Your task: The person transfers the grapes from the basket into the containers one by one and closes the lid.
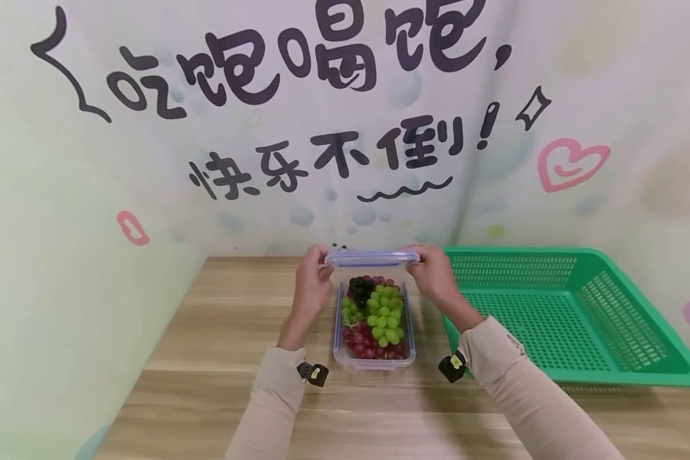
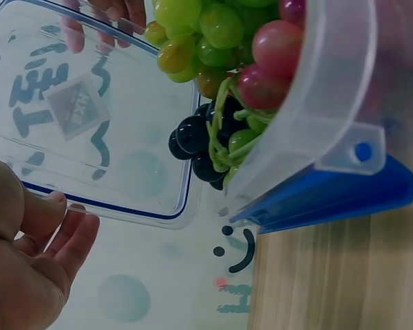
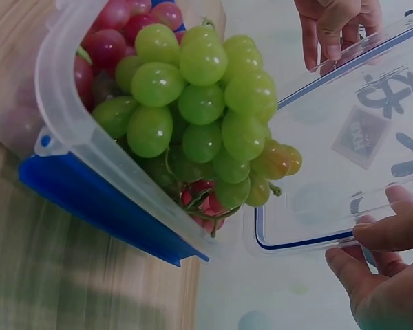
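Observation:
A clear plastic lid with a blue seal is held up above the far end of a clear food container. My left hand pinches its left edge between thumb and fingers. At the opposite edge my right hand pinches it the same way. Green grapes, red grapes and black grapes fill the container. In the right wrist view, green grapes rise above the rim. A blue side latch hangs unfastened in the left wrist view.
To the right, a large green plastic basket stands close to my right forearm. The wooden table meets a wall with printed writing just behind the container.

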`<state>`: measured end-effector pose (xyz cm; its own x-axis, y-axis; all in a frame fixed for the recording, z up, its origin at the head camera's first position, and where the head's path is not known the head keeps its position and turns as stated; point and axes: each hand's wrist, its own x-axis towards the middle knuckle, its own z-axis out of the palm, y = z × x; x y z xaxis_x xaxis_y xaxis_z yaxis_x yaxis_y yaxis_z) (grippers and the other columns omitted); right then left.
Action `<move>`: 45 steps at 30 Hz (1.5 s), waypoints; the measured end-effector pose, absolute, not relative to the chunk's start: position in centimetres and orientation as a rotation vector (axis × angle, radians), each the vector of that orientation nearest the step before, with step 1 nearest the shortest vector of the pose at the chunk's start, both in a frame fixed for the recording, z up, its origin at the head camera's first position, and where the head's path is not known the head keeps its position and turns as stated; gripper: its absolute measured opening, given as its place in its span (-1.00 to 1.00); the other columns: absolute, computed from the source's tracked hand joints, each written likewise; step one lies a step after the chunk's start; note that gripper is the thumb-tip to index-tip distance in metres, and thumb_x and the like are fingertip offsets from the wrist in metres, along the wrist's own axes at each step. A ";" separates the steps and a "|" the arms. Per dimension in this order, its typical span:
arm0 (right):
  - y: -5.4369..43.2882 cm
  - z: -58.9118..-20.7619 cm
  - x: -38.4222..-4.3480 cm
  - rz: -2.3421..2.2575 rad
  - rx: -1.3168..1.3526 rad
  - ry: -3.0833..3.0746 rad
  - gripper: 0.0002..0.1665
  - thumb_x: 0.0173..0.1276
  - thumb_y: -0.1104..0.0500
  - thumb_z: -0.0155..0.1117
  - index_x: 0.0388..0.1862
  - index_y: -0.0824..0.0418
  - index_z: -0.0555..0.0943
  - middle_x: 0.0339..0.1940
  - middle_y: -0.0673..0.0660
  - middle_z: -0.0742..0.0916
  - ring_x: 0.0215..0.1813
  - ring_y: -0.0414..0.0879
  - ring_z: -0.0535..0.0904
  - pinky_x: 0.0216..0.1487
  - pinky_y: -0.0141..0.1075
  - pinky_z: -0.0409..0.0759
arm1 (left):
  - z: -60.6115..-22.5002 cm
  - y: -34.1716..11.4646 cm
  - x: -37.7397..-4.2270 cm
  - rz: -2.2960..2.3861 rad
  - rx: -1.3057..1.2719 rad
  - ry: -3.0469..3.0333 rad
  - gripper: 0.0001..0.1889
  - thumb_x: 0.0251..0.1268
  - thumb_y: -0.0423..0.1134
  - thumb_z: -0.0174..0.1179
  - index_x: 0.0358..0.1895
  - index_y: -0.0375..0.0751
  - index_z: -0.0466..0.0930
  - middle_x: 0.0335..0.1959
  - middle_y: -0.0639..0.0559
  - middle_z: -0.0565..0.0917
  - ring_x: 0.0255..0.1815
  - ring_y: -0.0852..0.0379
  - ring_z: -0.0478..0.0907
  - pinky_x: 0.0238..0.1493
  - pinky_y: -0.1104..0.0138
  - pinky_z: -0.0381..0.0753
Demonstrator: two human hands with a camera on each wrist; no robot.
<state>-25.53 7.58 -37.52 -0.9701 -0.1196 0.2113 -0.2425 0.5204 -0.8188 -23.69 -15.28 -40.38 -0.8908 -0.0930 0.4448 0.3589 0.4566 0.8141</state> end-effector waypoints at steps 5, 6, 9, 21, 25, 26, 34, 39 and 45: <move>7.7 -37.9 -25.7 1.401 0.320 -2.639 -0.66 0.38 0.45 0.17 0.05 0.26 0.72 0.10 0.27 0.72 0.11 0.15 0.65 -0.16 -0.18 0.63 | -41.0 -15.3 -24.0 -1.390 -0.250 -2.278 -0.48 -0.22 -0.92 -0.17 -0.20 -0.33 0.37 -0.05 -0.24 0.60 0.15 -0.18 0.59 0.17 0.11 0.63; 7.7 -38.0 -25.8 1.392 0.323 -2.641 -0.67 0.37 0.45 0.19 0.03 0.27 0.73 0.09 0.27 0.73 0.11 0.15 0.65 -0.12 -0.15 0.65 | -41.1 -15.3 -24.0 -1.384 -0.256 -2.278 -0.48 -0.23 -0.92 -0.16 -0.21 -0.33 0.37 -0.06 -0.23 0.60 0.16 -0.18 0.59 0.17 0.10 0.63; 7.7 -38.3 -25.8 1.378 0.344 -2.635 -0.70 0.36 0.44 0.23 0.00 0.27 0.74 0.06 0.26 0.73 0.10 0.15 0.64 -0.03 -0.06 0.69 | -41.4 -15.3 -24.1 -1.365 -0.277 -2.281 -0.47 -0.27 -0.92 -0.15 -0.24 -0.30 0.35 -0.11 -0.21 0.58 0.15 -0.18 0.58 0.18 0.10 0.63; 8.1 -39.2 -25.3 1.341 0.447 -2.633 -0.58 0.28 0.58 0.16 -0.04 0.23 0.75 0.07 0.24 0.73 0.16 0.16 0.62 0.13 0.03 0.64 | -42.6 -15.4 -24.1 -1.267 -0.333 -2.289 -0.48 -0.29 -0.90 -0.14 -0.24 -0.31 0.35 -0.17 -0.19 0.51 0.23 -0.18 0.51 0.29 0.14 0.55; 8.2 -39.5 -25.2 1.297 0.481 -2.639 -0.46 0.22 0.66 0.07 -0.05 0.22 0.76 0.05 0.22 0.74 0.15 0.16 0.62 0.15 0.05 0.62 | -42.9 -15.5 -23.9 -1.244 -0.383 -2.294 -0.49 -0.17 -0.87 -0.04 -0.12 -0.34 0.43 -0.13 -0.21 0.52 0.06 -0.15 0.56 0.14 0.14 0.65; 8.3 -39.6 -25.2 1.289 0.497 -2.635 -0.47 0.22 0.66 0.07 -0.05 0.22 0.76 0.05 0.22 0.74 0.15 0.16 0.62 0.16 0.06 0.61 | -43.0 -15.5 -23.8 -1.238 -0.398 -2.305 -0.49 -0.12 -0.85 0.00 -0.07 -0.35 0.46 -0.13 -0.22 0.53 0.00 -0.14 0.56 0.11 0.14 0.67; 8.9 -40.1 -25.0 1.228 0.667 -2.639 -0.48 0.10 0.73 0.12 -0.14 0.30 0.74 0.04 0.29 0.72 0.19 0.24 0.58 0.14 0.07 0.62 | -43.2 -16.1 -22.7 -1.287 -0.513 -2.373 -0.69 0.06 -0.66 0.27 -0.09 -0.37 0.65 -0.06 -0.30 0.50 0.06 -0.21 0.51 0.16 -0.03 0.62; 9.2 -40.0 -25.0 1.101 0.788 -2.766 -0.58 0.11 0.67 0.21 -0.16 0.29 0.67 0.09 0.31 0.69 0.24 0.26 0.53 0.14 0.05 0.63 | -43.3 -16.4 -22.5 -1.219 -0.582 -2.410 -0.68 -0.03 -0.56 0.38 -0.12 -0.38 0.64 0.00 -0.31 0.55 0.13 -0.22 0.52 0.16 0.01 0.62; 9.3 -40.1 -24.7 1.019 0.834 -2.834 -0.50 0.03 0.70 0.13 -0.17 0.27 0.68 0.12 0.33 0.66 0.28 0.31 0.49 0.19 0.09 0.59 | -43.7 -16.6 -22.3 -1.151 -0.626 -2.442 -0.63 -0.13 -0.55 0.43 -0.15 -0.32 0.62 -0.01 -0.27 0.57 0.12 -0.19 0.55 0.18 0.07 0.62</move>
<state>-24.75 9.29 -40.06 -0.8574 -0.4786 0.1890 -0.4894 0.6449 -0.5870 -22.26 -16.56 -43.73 -0.8336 0.2342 0.5002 0.5349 0.5683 0.6252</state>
